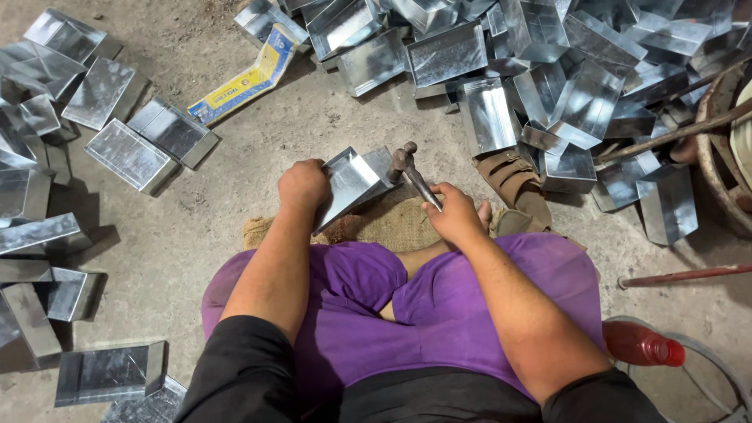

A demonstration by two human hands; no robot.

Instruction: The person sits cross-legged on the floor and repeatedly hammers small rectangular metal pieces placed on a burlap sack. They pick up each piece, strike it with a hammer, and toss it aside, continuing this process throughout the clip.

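Along the left edge of the frame, flat and folded metal trays [129, 153] lie scattered on the concrete floor [258, 149], some stacked, some alone, running from the upper left down to the lower left corner. Just right of them, in the upper part of the frame, a yellow and blue carton [247, 78] lies at a slant on the floor.

At the centre, the person sits cross-legged in purple trousers [352, 313] on a piece of burlap [392, 223]. The left hand [303, 185] grips the left edge of a shiny metal tray [352, 184], fingers curled tight over the rim, holding it tilted on edge above the burlap. Just right of the tray, the hammer [411, 172] slants up and left, its dark head touching or nearly touching the tray's upper right corner; I cannot tell which. The right hand [454, 215] closes around the lower end of the handle, fingers wrapped together in a fist.

Right of that hand, a brown sandal [513, 180] lies on the floor, near the person's foot. Above and to the right, a big pile [564, 70] of the same trays fills the upper right of the frame. At the far right edge, a rusty ring [717, 157] and metal rods [674, 133] show, with another rod [685, 275] lower down. In the lower right, a red bottle [638, 345] lies beside the person's right knee.
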